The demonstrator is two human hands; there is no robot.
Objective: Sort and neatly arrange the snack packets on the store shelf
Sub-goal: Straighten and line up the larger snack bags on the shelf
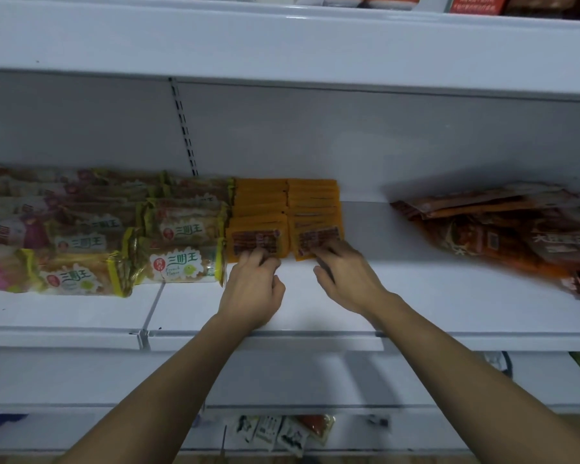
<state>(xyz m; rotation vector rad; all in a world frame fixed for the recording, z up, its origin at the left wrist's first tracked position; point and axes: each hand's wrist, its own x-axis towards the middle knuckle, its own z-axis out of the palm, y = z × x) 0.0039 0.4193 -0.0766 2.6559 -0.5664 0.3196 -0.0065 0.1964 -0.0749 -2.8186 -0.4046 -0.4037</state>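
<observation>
Orange snack packets [283, 209] lie in two overlapping rows at mid-shelf on the white store shelf [399, 296], just beside yellow-edged bread packets [181, 236] on the left. The left hand [253, 286] curls its fingers [260, 257] onto the left row's front packet; the right hand [344, 274] lays its bent fingers on the right row's. Reddish pouches [503, 229] are heaped well apart at right.

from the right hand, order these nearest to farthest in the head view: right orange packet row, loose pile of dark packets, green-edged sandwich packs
1. right orange packet row: under the right hand fingertips.
2. green-edged sandwich packs: left, beyond the left hand.
3. loose pile of dark packets: far right of shelf.
</observation>
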